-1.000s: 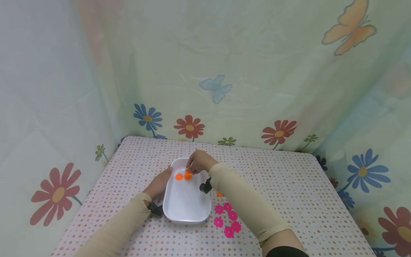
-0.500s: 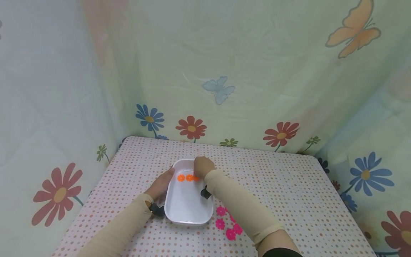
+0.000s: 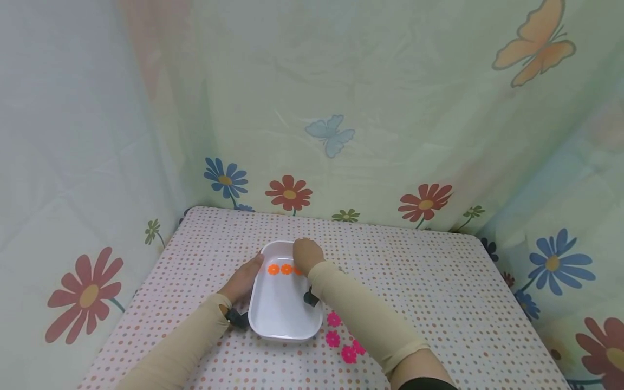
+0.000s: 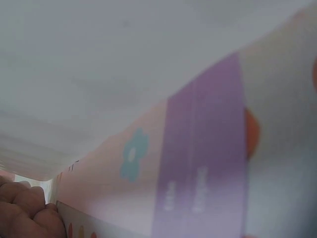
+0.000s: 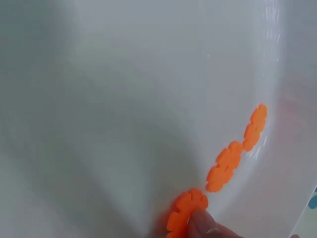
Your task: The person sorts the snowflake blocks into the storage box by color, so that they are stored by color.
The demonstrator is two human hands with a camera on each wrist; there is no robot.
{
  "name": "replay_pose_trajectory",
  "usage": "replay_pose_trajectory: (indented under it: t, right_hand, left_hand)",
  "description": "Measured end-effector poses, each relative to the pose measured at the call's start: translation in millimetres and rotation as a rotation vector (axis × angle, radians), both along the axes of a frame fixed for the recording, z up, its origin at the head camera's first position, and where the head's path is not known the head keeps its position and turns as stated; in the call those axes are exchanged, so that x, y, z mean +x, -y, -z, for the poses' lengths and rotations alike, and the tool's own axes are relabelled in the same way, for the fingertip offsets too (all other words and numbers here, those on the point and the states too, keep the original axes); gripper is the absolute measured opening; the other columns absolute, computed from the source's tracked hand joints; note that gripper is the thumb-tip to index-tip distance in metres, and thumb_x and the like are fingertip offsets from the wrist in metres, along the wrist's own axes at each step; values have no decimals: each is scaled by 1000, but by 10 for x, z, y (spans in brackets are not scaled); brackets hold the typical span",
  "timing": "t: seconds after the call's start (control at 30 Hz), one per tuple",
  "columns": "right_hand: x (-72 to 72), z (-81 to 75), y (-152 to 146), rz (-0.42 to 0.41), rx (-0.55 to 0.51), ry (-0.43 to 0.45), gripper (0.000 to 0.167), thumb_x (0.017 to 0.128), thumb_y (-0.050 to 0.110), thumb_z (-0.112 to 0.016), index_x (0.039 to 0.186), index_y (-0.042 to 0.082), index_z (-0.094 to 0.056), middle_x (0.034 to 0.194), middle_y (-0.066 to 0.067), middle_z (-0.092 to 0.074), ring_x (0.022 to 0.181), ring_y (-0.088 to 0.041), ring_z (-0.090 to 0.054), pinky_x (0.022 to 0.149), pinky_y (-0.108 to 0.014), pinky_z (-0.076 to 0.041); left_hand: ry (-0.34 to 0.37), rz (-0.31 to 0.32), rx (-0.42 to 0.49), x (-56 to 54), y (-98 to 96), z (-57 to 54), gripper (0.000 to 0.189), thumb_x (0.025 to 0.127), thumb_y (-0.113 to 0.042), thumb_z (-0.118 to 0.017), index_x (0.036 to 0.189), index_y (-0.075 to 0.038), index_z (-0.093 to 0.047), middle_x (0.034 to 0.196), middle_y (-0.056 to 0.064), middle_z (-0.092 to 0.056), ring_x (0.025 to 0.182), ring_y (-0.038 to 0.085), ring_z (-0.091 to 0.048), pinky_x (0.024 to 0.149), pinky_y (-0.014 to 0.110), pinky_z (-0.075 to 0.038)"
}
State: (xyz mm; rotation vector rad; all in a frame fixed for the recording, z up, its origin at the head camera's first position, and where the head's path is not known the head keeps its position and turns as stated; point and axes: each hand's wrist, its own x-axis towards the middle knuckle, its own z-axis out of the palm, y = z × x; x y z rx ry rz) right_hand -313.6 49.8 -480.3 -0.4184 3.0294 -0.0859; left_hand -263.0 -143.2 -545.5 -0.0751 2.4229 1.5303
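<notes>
A white tray (image 3: 285, 309) lies on the dotted table, its far end holding a row of orange flower-shaped pieces (image 3: 280, 269). My left hand (image 3: 246, 277) grips the tray's left side, thumb at the rim; in the left wrist view its curled fingers (image 4: 29, 210) show below the white tray wall. My right hand (image 3: 307, 255) is inside the far right corner. In the right wrist view a fingertip (image 5: 202, 223) rests on the nearest orange flower piece (image 5: 181, 212). Two more flower pieces (image 5: 224, 166) lie in line beyond it, flat on the tray floor.
Several pink flower-shaped pieces (image 3: 333, 339) lie on the table right of the tray, partly hidden by the right sleeve (image 3: 365, 314). A floral curtain (image 3: 380, 135) hangs behind the table and at both sides. A purple printed band (image 4: 198, 158) shows below the tray's side.
My right hand has moved right inside the tray, bringing a third orange flower piece into the row. The orange piece seen outside the tray a second ago no longer shows. My left hand keeps its hold.
</notes>
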Motion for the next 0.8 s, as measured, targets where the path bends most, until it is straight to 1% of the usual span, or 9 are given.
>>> replay_pose_trajectory:
  t: [0.07, 0.17, 0.27, 0.33, 0.4, 0.5, 0.57, 0.67, 0.8]
  right_hand:
    - [1, 23, -11, -7, -4, -14, 14, 103, 6, -59, 106, 2, -71, 102, -12, -76, 99, -25, -72, 98, -36, -60]
    - [1, 52, -24, -6, -32, -18, 15, 104, 6, -57, 107, 2, -71, 104, -12, -75, 101, -25, -71, 101, -36, -58]
    - [-5, 20, -52, -13, -76, -2, 9, 100, 4, -63, 101, 2, -71, 97, -11, -74, 91, -23, -70, 94, -35, -60]
    - [8, -111, -104, -17, -145, 34, 5, 96, 5, -71, 94, 3, -74, 90, -9, -74, 82, -21, -67, 84, -33, -62]
    - [21, -318, -202, -12, -210, 86, 6, 91, 7, -79, 87, 5, -75, 83, -5, -73, 75, -18, -64, 75, -30, -60]
    - [9, -635, -449, -5, -291, 190, 8, 88, 12, -84, 84, 10, -79, 84, -4, -76, 74, -16, -66, 71, -28, -59]
    - [-14, -725, -671, -8, -277, 243, 7, 90, 15, -83, 86, 12, -79, 85, -4, -77, 76, -15, -68, 72, -28, -59]
    - [-26, -636, -1033, 12, -203, 316, 6, 89, 16, -84, 86, 15, -78, 86, -1, -76, 79, -15, -68, 76, -31, -60]
    - [82, -333, -1414, 71, -70, 410, 12, 85, 21, -88, 82, 18, -76, 83, 4, -71, 80, -16, -64, 81, -36, -58]
  left_hand:
    - [-6, -1, -4, 0, -2, -3, 80, 103, -76, -24, 165, -26, -33, 149, 11, -61, 134, 36, -60, 119, 66, -38]
    - [-11, -3, -9, -3, -6, -2, 78, 103, -75, -23, 164, -27, -34, 140, 10, -67, 122, 31, -67, 112, 62, -46]
    - [5, -8, 4, -6, -12, -2, 77, 104, -75, -24, 163, -28, -36, 126, 6, -72, 107, 23, -70, 102, 55, -54]
    - [12, -7, 0, -5, -21, -3, 76, 104, -75, -23, 163, -28, -38, 123, 3, -73, 105, 19, -70, 100, 54, -55]
    - [18, -4, -2, -3, -36, -6, 77, 104, -74, -23, 163, -26, -38, 123, 4, -74, 105, 21, -71, 101, 55, -55]
    - [7, -4, -38, -7, -39, -5, 80, 104, -75, -21, 163, -23, -36, 136, 10, -69, 121, 31, -67, 112, 62, -46]
    - [2, -4, -53, -14, -34, -6, 83, 103, -76, -20, 164, -21, -34, 151, 14, -59, 137, 39, -57, 119, 66, -36]
    - [4, -2, -72, -21, -27, -8, 85, 103, -76, -19, 165, -21, -31, 163, 14, -45, 152, 43, -39, 124, 69, -23]
    - [13, -5, -84, -19, -27, -14, 84, 104, -75, -17, 166, -20, -30, 165, 15, -42, 153, 43, -36, 125, 69, -21]
